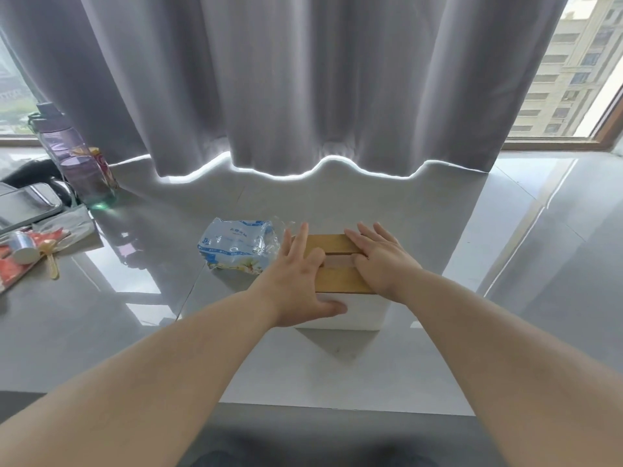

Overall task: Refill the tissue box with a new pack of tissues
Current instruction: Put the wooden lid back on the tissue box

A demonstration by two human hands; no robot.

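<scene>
I am pressing my left hand point(296, 281) open, fingers spread, on the left end of the tissue box point(357, 311), with the thumb against its white front. My right hand point(381, 261) is lying flat on the wooden lid point(333, 244). The tissue pack point(236, 247) is lying on the desk point(135, 315) just left of the box.

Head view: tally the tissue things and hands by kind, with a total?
Tissue box: 1
Tissue pack: 1
Hands: 2 (left hand, right hand)
Total: 4
</scene>
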